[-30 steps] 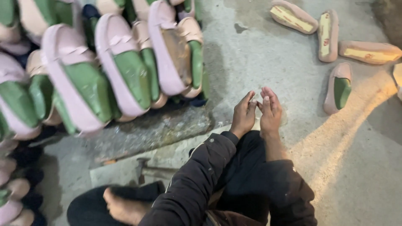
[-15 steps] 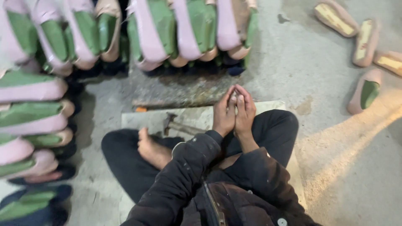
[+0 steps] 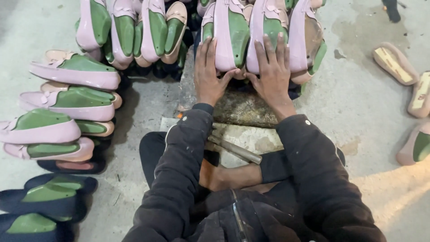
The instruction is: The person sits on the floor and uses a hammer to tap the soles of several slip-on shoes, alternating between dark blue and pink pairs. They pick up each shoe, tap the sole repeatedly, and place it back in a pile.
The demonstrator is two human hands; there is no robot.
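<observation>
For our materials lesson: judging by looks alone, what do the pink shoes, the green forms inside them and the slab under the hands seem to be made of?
Pink shoes: probably synthetic leather, smooth with a soft sheen.
Green forms: likely moulded plastic, with an even, glossy colour.
Slab: seemingly stone or concrete, rough and mottled.
The left hand and right hand rest flat against the shoes.

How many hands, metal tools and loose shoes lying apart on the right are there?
Hands: 2, the left hand and the right hand
Metal tool: 1
Loose shoes: 3
Total: 6
</observation>
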